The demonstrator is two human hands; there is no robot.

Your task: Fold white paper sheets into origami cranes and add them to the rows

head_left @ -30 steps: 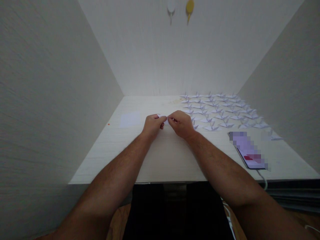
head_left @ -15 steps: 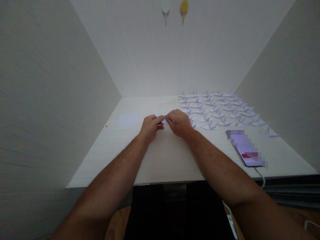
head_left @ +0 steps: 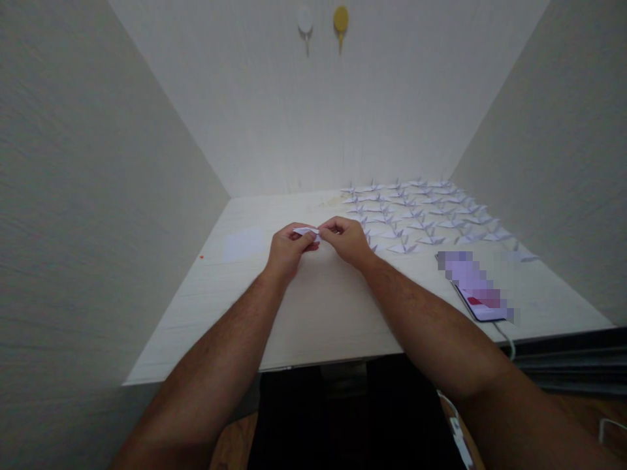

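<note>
A small piece of folded white paper point(head_left: 306, 231) is held between my two hands above the middle of the table. My left hand point(head_left: 288, 249) grips it from the left, thumb on top and fingers beneath. With thumb and forefinger, my right hand point(head_left: 345, 239) pinches its right end. My fingers cover part of the paper, so its full shape is hidden. Right of my hands, several folded white paper cranes point(head_left: 414, 214) stand in rows. Some pale paper sheets point(head_left: 243, 243) lie flat to the left.
A phone point(head_left: 473, 287) with a lit, blurred screen lies on the right of the white table point(head_left: 323, 313), a white cable point(head_left: 507, 339) running from it. Walls enclose the table at the back and both sides. A white hook point(head_left: 305, 23) and a yellow hook point(head_left: 341, 21) are on the back wall.
The folded paper has turned in my hands and more of it shows above my left thumb. My right fingers have shifted slightly on its end. The camera view has tilted a little.
</note>
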